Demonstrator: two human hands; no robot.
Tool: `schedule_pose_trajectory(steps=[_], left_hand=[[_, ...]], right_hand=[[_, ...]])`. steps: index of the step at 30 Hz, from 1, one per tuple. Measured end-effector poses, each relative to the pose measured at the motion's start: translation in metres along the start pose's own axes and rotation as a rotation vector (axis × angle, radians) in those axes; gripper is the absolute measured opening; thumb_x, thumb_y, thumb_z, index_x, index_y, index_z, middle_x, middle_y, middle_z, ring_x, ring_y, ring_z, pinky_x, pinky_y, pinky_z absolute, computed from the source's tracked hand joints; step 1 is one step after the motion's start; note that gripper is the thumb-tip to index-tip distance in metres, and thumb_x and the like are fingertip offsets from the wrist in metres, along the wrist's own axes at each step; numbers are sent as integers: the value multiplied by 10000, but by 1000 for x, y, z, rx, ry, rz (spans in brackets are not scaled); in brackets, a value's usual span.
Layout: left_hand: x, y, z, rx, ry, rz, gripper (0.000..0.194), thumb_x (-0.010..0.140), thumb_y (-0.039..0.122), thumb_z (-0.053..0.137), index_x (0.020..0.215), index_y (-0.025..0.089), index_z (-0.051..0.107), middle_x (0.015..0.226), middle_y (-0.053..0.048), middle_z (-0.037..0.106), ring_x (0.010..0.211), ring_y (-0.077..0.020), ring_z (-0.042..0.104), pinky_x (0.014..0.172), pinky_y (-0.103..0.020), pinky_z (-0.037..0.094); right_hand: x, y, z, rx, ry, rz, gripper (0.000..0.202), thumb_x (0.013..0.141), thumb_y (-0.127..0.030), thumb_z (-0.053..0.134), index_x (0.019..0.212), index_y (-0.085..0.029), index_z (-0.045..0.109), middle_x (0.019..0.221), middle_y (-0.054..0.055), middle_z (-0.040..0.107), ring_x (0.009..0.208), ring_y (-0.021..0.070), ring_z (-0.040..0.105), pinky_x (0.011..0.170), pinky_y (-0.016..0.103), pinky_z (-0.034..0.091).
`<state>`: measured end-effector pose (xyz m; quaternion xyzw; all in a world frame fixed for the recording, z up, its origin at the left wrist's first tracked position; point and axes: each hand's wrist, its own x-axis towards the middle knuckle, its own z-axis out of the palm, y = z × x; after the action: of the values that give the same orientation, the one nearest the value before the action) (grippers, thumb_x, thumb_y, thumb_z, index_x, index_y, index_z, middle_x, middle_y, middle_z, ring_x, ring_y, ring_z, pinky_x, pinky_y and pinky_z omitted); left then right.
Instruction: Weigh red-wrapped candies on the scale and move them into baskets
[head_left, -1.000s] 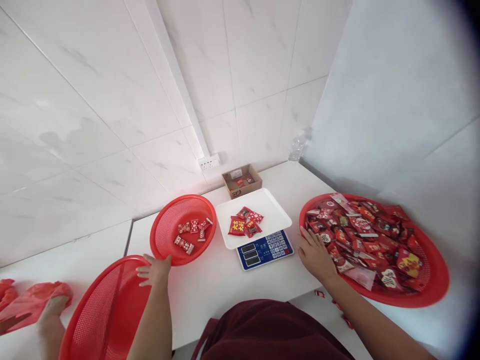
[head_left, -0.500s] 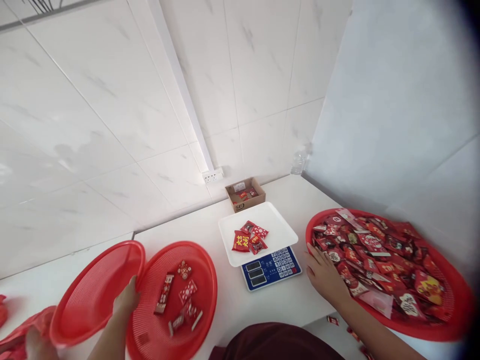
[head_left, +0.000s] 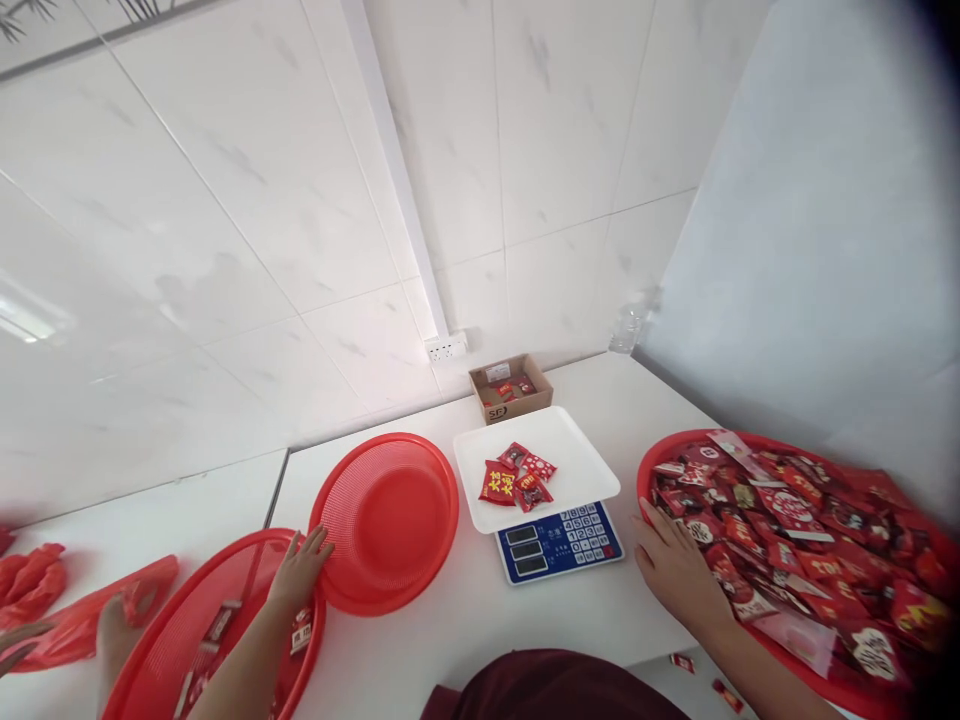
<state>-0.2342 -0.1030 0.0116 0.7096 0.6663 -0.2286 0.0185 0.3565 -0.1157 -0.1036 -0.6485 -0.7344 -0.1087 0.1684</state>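
Note:
My left hand (head_left: 296, 575) is beside the left rim of an empty red plastic basket (head_left: 390, 530), fingers apart and fingertips at the rim. Below my left forearm, a second red basket (head_left: 217, 560) holds a few wrapped sweets, partly hidden by the arm. My right hand (head_left: 671, 560) lies with fingers extended against the near left rim of a large red basket (head_left: 652, 450) heaped with wrapped sweets (head_left: 795, 530). Several red packets (head_left: 517, 480) lie on the white pan of a scale (head_left: 559, 545), between my hands.
A small cardboard box (head_left: 514, 405) with red packets stands behind the scale. Another person's hands (head_left: 116, 630) are at the left, by a red plastic bag (head_left: 154, 590). A clear plastic container (head_left: 628, 328) sits in the back corner. Dropped sweets (head_left: 726, 692) lie below the table edge.
The empty basket has moved right, beside the scale, while the basket with a few sweets has shifted left and nearer. My left hand's fingers have spread. My right hand stays at the large basket.

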Motion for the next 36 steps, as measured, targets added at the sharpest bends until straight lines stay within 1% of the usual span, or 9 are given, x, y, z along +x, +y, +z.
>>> schedule_pose_trajectory(steps=[4,7,12,16,19,21,25,29,36], left_hand=[[6,-5,-7,61,17,-32,664,719,-82,338,1260,243,545,1481,-48,321,1391,-221,187,1140,-474,95],[12,-11,-13,40,-2,-141,719,736,-82,321,1360,261,418,1518,-80,224,1375,-264,240,1101,-481,214],[34,6,-32,-131,34,-324,638,794,-17,291,1402,174,329,1441,-139,379,1312,-246,376,1078,-449,265],[57,89,-60,-389,249,-169,465,885,161,302,1336,162,414,1431,-118,394,1321,-240,348,1051,-391,329],[74,181,-81,-593,238,143,451,903,320,351,1326,184,423,1424,-97,409,1319,-228,345,1070,-369,304],[84,238,-92,-614,232,226,489,863,392,444,1324,230,420,1392,-68,452,1284,-216,387,1067,-343,302],[99,304,-104,-632,179,214,669,764,372,564,1373,229,327,1337,-104,462,1173,-283,453,966,-411,382],[103,307,-107,-654,195,208,604,726,205,542,1313,241,403,1265,-81,501,1112,-268,468,913,-387,407],[82,246,-101,-639,463,-73,452,721,95,488,1144,240,547,1323,-72,478,1227,-274,388,1013,-436,321]], right_hand=[[-1,0,1,25,2,24,347,812,-199,375,1060,-143,610,1302,165,520,1209,276,468,1021,454,354],[-1,0,2,27,13,22,349,815,-202,374,1065,-140,611,1307,165,517,1214,277,461,1020,454,353],[-1,0,2,32,36,24,355,826,-212,379,1084,-131,609,1316,160,511,1212,280,458,1008,459,356],[0,-1,0,31,35,12,353,822,-211,384,1077,-125,613,1306,170,517,1201,286,464,1005,463,356],[0,0,-1,24,43,-5,353,814,-205,388,1067,-112,616,1286,185,529,1191,287,473,1006,453,356],[0,1,0,20,51,-11,358,814,-206,385,1073,-110,613,1278,184,536,1183,282,480,1001,447,362],[-1,1,1,-5,80,-27,366,822,-208,368,1070,-95,612,1278,188,536,1167,285,492,985,451,375],[-2,1,2,-14,72,-20,362,828,-213,367,1065,-99,616,1272,180,544,1155,287,501,978,448,379],[-1,0,2,4,62,0,363,832,-226,367,1063,-107,619,1293,175,528,1176,286,486,993,450,367]])
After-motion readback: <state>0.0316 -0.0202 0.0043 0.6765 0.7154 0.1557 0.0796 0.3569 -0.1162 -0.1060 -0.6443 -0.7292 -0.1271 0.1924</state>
